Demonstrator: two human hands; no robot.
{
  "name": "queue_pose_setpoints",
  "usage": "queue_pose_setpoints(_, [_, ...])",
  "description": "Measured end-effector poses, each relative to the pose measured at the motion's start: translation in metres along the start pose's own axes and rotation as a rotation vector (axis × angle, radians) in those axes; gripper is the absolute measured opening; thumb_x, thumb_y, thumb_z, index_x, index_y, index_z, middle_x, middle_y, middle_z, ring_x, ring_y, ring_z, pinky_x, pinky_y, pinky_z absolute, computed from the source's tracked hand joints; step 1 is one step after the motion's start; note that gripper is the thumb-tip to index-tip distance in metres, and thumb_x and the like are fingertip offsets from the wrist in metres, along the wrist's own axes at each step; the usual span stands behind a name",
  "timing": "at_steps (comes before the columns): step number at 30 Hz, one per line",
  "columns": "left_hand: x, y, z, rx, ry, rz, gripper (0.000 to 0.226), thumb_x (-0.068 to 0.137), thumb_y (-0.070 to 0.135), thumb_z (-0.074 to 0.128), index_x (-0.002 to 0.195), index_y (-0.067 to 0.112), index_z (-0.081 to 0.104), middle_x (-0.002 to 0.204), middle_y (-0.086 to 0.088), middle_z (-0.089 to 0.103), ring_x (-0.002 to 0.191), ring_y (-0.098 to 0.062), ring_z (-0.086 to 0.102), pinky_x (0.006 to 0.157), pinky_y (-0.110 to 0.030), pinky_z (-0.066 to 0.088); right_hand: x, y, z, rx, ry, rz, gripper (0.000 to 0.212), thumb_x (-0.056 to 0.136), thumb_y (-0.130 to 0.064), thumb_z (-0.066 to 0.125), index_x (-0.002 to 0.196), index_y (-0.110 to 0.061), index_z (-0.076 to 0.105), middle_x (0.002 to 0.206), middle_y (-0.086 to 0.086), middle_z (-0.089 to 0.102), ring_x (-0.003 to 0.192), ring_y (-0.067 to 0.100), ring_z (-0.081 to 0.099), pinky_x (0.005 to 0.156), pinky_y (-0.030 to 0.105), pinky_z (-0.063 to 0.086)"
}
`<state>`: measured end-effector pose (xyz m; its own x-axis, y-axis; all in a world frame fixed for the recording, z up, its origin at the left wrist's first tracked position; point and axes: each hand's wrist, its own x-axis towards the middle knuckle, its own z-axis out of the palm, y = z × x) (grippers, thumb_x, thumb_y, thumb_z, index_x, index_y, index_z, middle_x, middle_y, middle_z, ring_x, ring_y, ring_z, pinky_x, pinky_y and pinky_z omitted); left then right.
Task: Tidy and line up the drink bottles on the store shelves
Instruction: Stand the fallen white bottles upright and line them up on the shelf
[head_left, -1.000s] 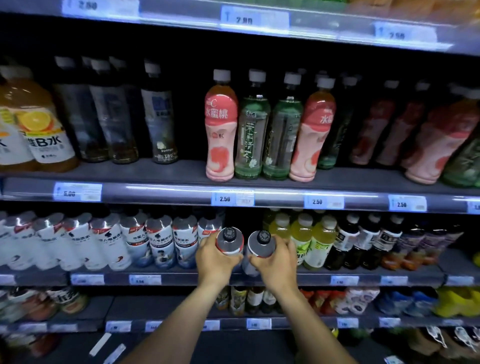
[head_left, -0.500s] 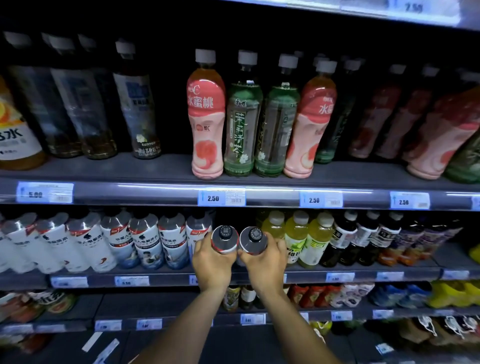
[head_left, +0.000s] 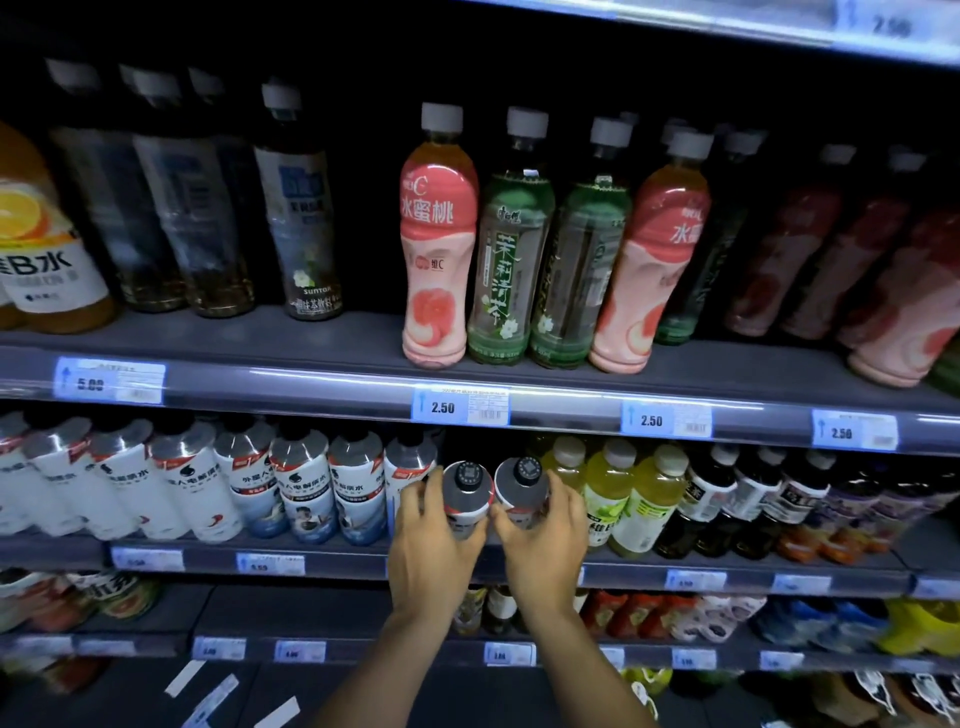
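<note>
Two white-labelled bottles with silver shoulders and black caps stand side by side on the second shelf. My left hand (head_left: 431, 540) grips the left one (head_left: 466, 491); my right hand (head_left: 545, 540) grips the right one (head_left: 522, 486). They sit at the right end of a row of matching white bottles (head_left: 301, 488). Yellow-green bottles (head_left: 613, 493) stand just right of my right hand. My palms hide both bottles' lower halves.
The shelf above carries pink peach bottles (head_left: 436, 234), green tea bottles (head_left: 509, 244), dark tea bottles (head_left: 296, 208) and an orange drink (head_left: 36, 244). Dark bottles (head_left: 727, 499) fill the second shelf's right side. Its front rail (head_left: 322, 564) bears price tags. A lower shelf holds more drinks.
The two held bottles have gone slightly further back into the second shelf with both hands following. The view has shifted a little.
</note>
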<state>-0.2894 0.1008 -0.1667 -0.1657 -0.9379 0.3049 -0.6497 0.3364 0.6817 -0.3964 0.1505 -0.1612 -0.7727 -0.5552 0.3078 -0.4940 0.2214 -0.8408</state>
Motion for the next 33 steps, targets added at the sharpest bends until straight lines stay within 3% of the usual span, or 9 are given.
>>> queue_pose_setpoints(5, [0.002,-0.011,0.001,-0.007,-0.011,0.038,0.081,0.078,0.053,0.077,0.148,0.031,0.043,0.124,0.003,0.054,0.111,-0.024,0.065,0.074,-0.034,0.057,0.0,0.004,0.004,0.026,0.0,-0.032,0.069,0.073,-0.024,0.09,0.134,-0.02,0.058,0.116,-0.011,0.051,0.108,-0.028,0.038,0.085,-0.009,0.027])
queue_pose_setpoints(9, [0.007,-0.017,0.005,-0.021,0.012,0.058,0.081,0.076,0.057,0.077,0.147,0.035,0.045,0.111,0.002,0.068,0.096,-0.024,0.071,0.066,-0.034,0.057,0.002,0.011,0.01,-0.005,0.047,-0.077,0.066,0.071,-0.022,0.092,0.129,-0.021,0.061,0.118,-0.006,0.056,0.1,-0.014,0.039,0.086,-0.009,0.028])
queue_pose_setpoints(12, [0.016,-0.022,0.007,-0.002,-0.054,0.02,0.082,0.08,0.069,0.061,0.151,0.039,0.034,0.064,0.0,0.068,0.056,-0.014,0.065,0.049,-0.03,0.05,0.006,0.018,0.014,-0.032,0.048,-0.146,0.065,0.072,-0.023,0.092,0.13,-0.022,0.063,0.116,-0.007,0.054,0.104,-0.007,0.048,0.084,0.0,0.037])
queue_pose_setpoints(14, [0.024,-0.021,0.007,0.052,-0.084,0.014,0.077,0.085,0.072,0.051,0.151,0.038,0.03,0.052,-0.001,0.06,0.045,-0.012,0.056,0.043,-0.028,0.041,0.01,0.021,0.017,-0.113,0.059,-0.163,0.064,0.073,-0.026,0.091,0.131,-0.019,0.065,0.112,-0.003,0.05,0.095,0.003,0.048,0.078,0.013,0.041])
queue_pose_setpoints(20, [0.042,-0.012,0.006,0.082,-0.187,-0.018,0.043,0.091,0.067,0.048,0.115,0.032,0.041,0.06,-0.004,0.062,0.057,-0.021,0.064,0.057,-0.036,0.055,0.021,0.021,0.018,-0.367,0.026,-0.131,0.054,0.078,-0.042,0.084,0.125,-0.022,0.066,0.093,-0.001,0.047,0.069,0.015,0.049,0.056,0.03,0.049])
queue_pose_setpoints(23, [0.044,-0.012,0.001,0.038,-0.275,-0.021,0.036,0.092,0.061,0.053,0.108,0.033,0.038,0.059,-0.002,0.059,0.054,-0.014,0.06,0.056,-0.035,0.052,0.022,0.017,0.014,-0.466,-0.042,-0.091,0.058,0.085,-0.052,0.073,0.135,-0.027,0.056,0.097,0.002,0.059,0.076,0.022,0.062,0.059,0.033,0.05])
queue_pose_setpoints(26, [0.042,-0.014,-0.006,-0.056,-0.355,-0.021,0.039,0.092,0.054,0.059,0.117,0.034,0.037,0.06,-0.006,0.065,0.054,-0.014,0.063,0.061,-0.039,0.054,0.022,0.016,0.011,-0.478,-0.159,-0.065,0.066,0.09,-0.055,0.065,0.145,-0.032,0.038,0.098,0.0,0.067,0.084,0.021,0.067,0.064,0.032,0.051])
queue_pose_setpoints(29, [0.038,-0.017,-0.014,-0.125,-0.363,-0.042,0.064,0.09,0.051,0.062,0.141,0.038,0.026,0.063,-0.004,0.069,0.059,-0.014,0.066,0.064,-0.039,0.054,0.02,0.015,0.009,-0.458,-0.235,-0.036,0.076,0.089,-0.056,0.064,0.149,-0.034,0.022,0.097,-0.003,0.067,0.085,0.02,0.067,0.065,0.035,0.052])
queue_pose_setpoints(33, [0.029,-0.019,-0.036,-0.135,-0.379,-0.017,0.075,0.092,0.049,0.061,0.154,0.036,0.02,0.062,0.0,0.066,0.061,-0.009,0.064,0.06,-0.03,0.05,0.02,0.005,0.001,-0.383,-0.26,-0.009,0.084,0.087,-0.053,0.068,0.154,-0.033,0.02,0.101,-0.005,0.063,0.088,0.017,0.062,0.07,0.034,0.052])
